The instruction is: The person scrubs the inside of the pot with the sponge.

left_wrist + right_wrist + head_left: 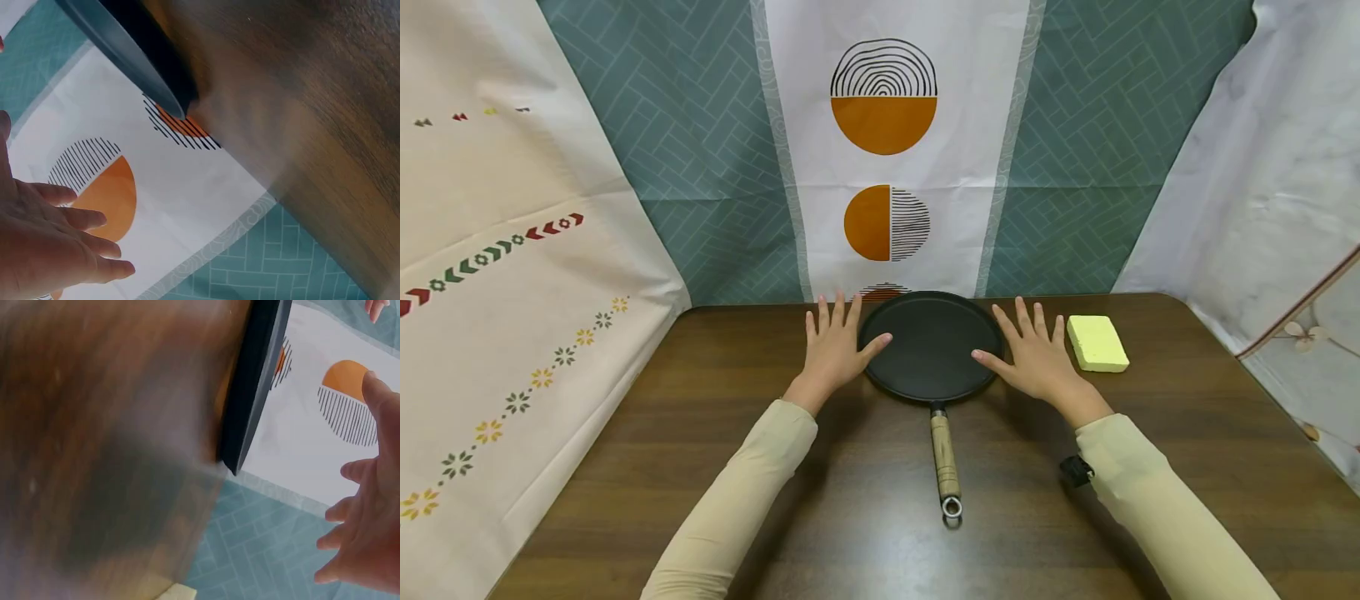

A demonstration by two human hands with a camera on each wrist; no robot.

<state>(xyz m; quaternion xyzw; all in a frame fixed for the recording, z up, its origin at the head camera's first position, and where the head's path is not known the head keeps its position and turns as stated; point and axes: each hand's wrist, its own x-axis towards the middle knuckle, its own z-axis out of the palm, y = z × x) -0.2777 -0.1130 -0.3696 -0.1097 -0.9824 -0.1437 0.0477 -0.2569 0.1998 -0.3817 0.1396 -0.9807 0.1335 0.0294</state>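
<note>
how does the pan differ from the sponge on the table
The pan is round and black; the sponge is a pale yellow block with straight sides. The pan is far wider than the sponge. The pan has a wooden handle pointing toward the person; the sponge has none. The pan lies between the left hand and right hand, whose thumbs reach over its rim; the sponge sits apart, beyond the right hand. Both rest flat on the table.

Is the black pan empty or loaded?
Empty. The head view shows the pan flat on the table, its dark surface bare, with only both thumbs reaching over its rim.
</note>
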